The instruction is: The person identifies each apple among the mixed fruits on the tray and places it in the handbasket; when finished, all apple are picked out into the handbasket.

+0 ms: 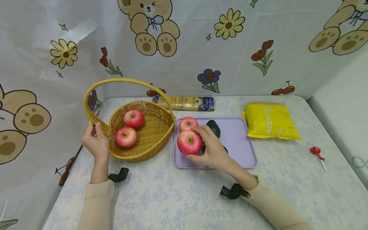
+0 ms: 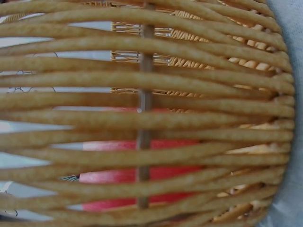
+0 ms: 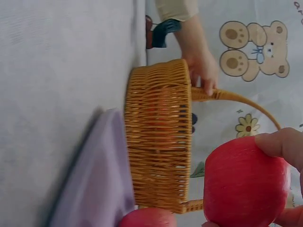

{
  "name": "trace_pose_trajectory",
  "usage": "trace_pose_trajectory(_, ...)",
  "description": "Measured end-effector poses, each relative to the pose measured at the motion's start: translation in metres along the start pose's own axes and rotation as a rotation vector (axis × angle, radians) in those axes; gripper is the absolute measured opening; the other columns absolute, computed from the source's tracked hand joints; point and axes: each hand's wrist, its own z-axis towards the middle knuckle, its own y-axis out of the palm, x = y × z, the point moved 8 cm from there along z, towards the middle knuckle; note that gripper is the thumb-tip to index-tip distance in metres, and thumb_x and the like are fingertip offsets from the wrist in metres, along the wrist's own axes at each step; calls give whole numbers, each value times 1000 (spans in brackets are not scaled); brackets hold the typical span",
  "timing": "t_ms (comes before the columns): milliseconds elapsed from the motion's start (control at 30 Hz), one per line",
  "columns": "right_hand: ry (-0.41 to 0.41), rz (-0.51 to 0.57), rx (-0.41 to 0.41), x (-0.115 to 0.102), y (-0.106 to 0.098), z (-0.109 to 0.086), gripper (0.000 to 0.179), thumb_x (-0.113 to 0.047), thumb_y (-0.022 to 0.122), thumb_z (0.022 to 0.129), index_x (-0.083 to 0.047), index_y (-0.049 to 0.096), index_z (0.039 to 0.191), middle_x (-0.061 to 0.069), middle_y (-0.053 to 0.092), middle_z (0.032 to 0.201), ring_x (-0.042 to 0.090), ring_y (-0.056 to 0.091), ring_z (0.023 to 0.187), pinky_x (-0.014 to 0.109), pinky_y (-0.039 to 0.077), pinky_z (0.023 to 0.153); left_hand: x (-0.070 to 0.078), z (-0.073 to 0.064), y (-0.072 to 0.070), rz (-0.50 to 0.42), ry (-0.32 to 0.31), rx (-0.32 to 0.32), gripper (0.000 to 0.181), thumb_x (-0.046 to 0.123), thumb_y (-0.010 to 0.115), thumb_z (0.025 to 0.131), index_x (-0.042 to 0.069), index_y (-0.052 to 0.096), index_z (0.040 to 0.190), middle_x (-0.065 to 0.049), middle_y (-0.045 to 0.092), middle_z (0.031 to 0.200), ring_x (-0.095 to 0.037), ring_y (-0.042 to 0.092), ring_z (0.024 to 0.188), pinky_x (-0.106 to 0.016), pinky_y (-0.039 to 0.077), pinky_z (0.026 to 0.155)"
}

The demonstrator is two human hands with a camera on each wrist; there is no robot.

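Note:
My left hand (image 1: pixel 96 140) pinches the left foot of the arched handle on a yellow wicker basket (image 1: pixel 155 134). Two red apples (image 1: pixel 126 137) lie in the basket's left half; in the left wrist view, red fruit (image 2: pixel 137 175) shows through the weave. Between thumb and fingers, my right hand (image 1: pixel 214 148) grips another red apple (image 1: pixel 189 142), raised above the lilac tray (image 1: pixel 238 143). The right wrist view shows this held apple (image 3: pixel 246 182) up close. On the tray sit one more apple (image 1: pixel 187 123) and a dark green avocado (image 1: pixel 214 127), with another dark green piece partly hidden under my right hand.
A yellow pasta bag (image 1: pixel 271 120) lies right of the tray. Behind the basket and tray is a long noodle packet (image 1: pixel 187 103). A red lollipop (image 1: pixel 317 155) rests near the table's right side. Patterned cloth hangs along the back and left.

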Motion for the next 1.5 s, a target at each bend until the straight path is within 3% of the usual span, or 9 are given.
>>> trace_pose_trajectory(167,22,110,48,-11,-5,9,78,-19,88,66,-10,52,134,7,52,129,20,54,112,30,59,75,-2,1,-1,10,-9,8,27,16,56,100,8,70,120,-11,71,111,3,62,93,-11,51,79)
trace_pose_trajectory(467,40,214,103,-33,11,35,78,-19,88,67,-11,52,135,5,50,131,17,51,116,30,57,82,0,0,-3,2,-16,0,27,16,56,99,9,70,122,-9,71,114,2,62,95,-14,53,83)
trace_pose_trajectory(767,84,153,89,-44,47,80,78,-26,86,69,-9,51,136,8,49,129,20,49,120,40,49,99,-4,2,-2,11,-20,9,26,14,56,99,9,70,121,-10,71,114,4,61,92,-12,51,80)
trace_pose_trajectory(1000,138,115,74,-38,72,109,79,-26,87,69,-9,50,137,8,49,129,22,54,115,38,50,97,6,-2,-2,14,-12,18,27,13,55,100,7,69,122,-13,71,114,3,61,91,-10,50,78)
trace_pose_trajectory(1100,152,71,58,-34,82,118,79,-28,87,69,-9,50,137,9,49,131,22,54,117,38,50,98,-1,0,-2,-2,-8,9,28,15,56,99,10,68,124,-10,71,114,4,61,91,-10,51,79)
trace_pose_trajectory(1500,244,-37,-18,-12,117,141,78,-30,85,73,-7,50,138,10,50,132,22,55,115,35,49,99,-2,-1,0,-5,-13,-1,29,15,55,100,9,67,125,-10,70,116,3,62,95,-11,51,81)
